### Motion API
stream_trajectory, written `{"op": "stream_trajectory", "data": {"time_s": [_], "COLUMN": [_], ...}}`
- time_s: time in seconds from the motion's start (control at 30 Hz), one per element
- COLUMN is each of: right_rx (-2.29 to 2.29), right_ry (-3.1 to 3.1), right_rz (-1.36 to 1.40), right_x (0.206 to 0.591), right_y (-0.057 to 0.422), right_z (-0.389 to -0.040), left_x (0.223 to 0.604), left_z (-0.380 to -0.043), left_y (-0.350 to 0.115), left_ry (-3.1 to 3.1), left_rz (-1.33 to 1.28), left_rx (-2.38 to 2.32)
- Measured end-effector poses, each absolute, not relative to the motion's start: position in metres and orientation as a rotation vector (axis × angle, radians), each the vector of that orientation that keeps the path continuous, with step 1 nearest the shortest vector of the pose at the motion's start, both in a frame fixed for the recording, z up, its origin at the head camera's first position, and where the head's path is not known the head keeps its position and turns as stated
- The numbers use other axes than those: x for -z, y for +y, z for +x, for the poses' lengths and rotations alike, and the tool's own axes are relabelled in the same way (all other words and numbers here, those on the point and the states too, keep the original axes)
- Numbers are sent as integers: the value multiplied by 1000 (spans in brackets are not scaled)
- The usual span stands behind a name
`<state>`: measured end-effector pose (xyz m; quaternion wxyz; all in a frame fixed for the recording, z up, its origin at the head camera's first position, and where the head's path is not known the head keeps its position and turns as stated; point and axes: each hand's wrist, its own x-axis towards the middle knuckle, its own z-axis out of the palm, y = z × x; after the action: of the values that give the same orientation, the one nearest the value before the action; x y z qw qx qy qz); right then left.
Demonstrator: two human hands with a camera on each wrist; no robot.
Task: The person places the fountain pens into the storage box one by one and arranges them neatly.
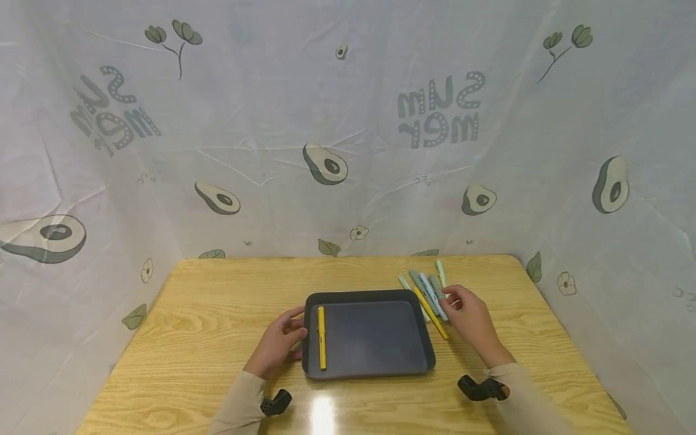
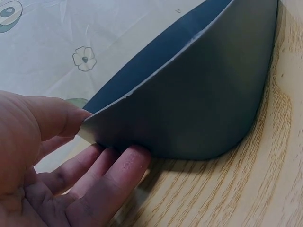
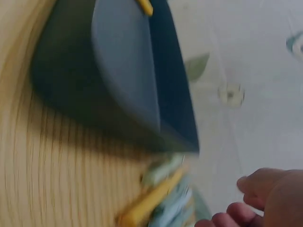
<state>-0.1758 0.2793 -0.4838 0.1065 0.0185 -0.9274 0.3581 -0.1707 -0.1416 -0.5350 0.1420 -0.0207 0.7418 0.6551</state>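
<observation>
A dark grey rectangular tray (image 1: 375, 377) lies on the table, with a yellow pen (image 1: 322, 338) along the left of its floor. At the tray's left end is my left hand (image 1: 280, 342); its thumb holds the rim while the fingers touch the outer wall low down, as the left wrist view shows. To the right of the tray is a loose bunch of capped pens: a yellow pen (image 1: 432, 315), a light blue pen (image 1: 428, 289), pale green and grey-blue ones. My right hand (image 1: 472, 314) hovers at their right side, fingers loosely bent, nothing visibly held.
The wooden table (image 1: 228, 302) carries the tray and pens. A pale curtain (image 1: 353, 211) printed with avocados hangs behind and at both sides. Each wrist wears a black camera mount, such as the one (image 1: 478, 388) on the right. The right wrist view is blurred.
</observation>
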Motion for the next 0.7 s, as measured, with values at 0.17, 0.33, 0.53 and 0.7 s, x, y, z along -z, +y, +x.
{"op": "stream_trajectory", "data": {"time_s": [0.17, 0.33, 0.53, 0.7], "right_rx": [-1047, -1073, -1095, -1085], "right_ry": [-2800, -2883, -2919, -2925], "right_rz": [-15, -76, -92, -92], "right_x": [493, 502, 509, 513], "right_y": [308, 321, 321, 320], "right_z": [-179, -184, -189, -190], "left_x": [534, 533, 535, 536], "left_z": [-171, -172, -174, -175], "left_y": [-142, -140, -140, -141], "left_ry": [2149, 2158, 2159, 2143], "left_rz": [-61, -77, -70, -62], "left_rx": [-1888, -1903, -1914, -1922]}}
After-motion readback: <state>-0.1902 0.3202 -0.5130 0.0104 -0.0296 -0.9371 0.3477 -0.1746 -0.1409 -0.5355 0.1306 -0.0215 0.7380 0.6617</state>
